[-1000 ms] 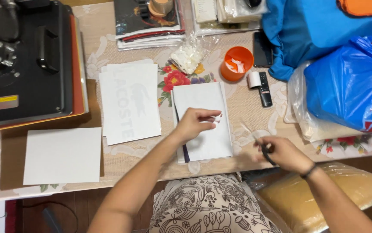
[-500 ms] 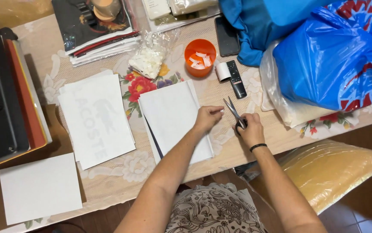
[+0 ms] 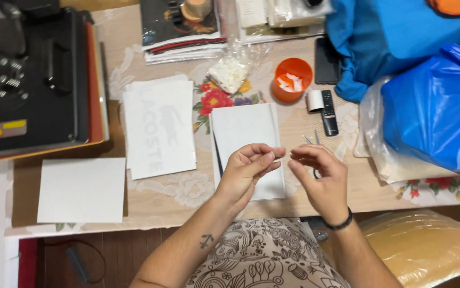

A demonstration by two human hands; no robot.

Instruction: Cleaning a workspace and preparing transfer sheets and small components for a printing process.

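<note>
2 hands [image 3: 288,170] now together, scissors [image 3: 311,141] down.

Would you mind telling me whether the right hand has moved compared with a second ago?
Yes. The right hand has come in toward the left hand, and its fingertips now almost meet the left's at the right edge of the white sheet.

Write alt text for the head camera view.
Two bare hands, left hand and right hand, meet fingertip to fingertip above a white sheet on a table. Scissors lie under the right hand; a black heat press stands far left.
</note>
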